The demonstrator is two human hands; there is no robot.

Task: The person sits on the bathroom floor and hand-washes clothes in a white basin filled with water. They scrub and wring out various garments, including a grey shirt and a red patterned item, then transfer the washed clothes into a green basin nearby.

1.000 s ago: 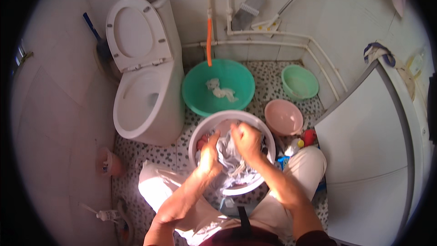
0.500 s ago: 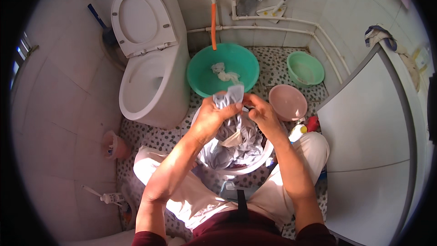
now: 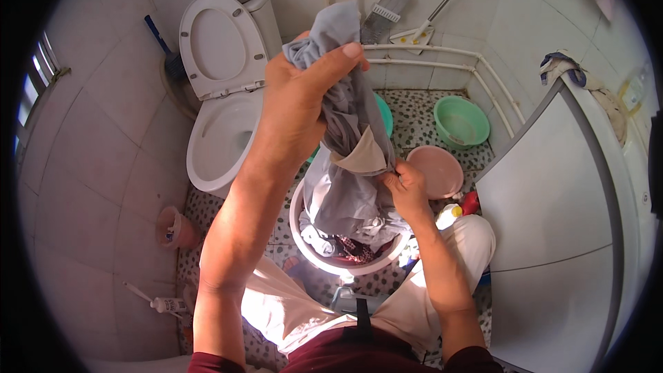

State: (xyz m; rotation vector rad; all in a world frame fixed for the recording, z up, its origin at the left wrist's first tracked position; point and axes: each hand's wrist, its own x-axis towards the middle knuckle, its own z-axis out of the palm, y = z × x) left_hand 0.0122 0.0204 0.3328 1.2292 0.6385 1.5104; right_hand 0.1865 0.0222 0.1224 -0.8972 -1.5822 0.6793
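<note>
A grey garment (image 3: 345, 107) hangs stretched between my hands over a white basin (image 3: 298, 229). My left hand (image 3: 307, 86) is raised high, closed round the bunched top end, with a flap of cloth standing above the thumb. Lower down on the right, my right hand (image 3: 406, 186) pinches the garment's edge beside a beige patch (image 3: 362, 155). The garment's lower part drapes into the basin. Other clothes lie there, among them a dark patterned piece (image 3: 356, 250). Behind the garment and my left arm, a green tub (image 3: 384, 114) is mostly hidden.
A toilet (image 3: 224, 141) with its lid up stands at the left. Beyond my right hand are a pink basin (image 3: 436, 171) and a light green basin (image 3: 461, 123). A yellow-capped bottle (image 3: 449, 215) stands by my right knee, near a grey curved panel (image 3: 552, 214). Mops (image 3: 414, 33) lean at the back wall.
My left hand has risen, lifting the garment well out of the basin. My right hand has moved lower along its edge. The patterned piece in the basin now shows.
</note>
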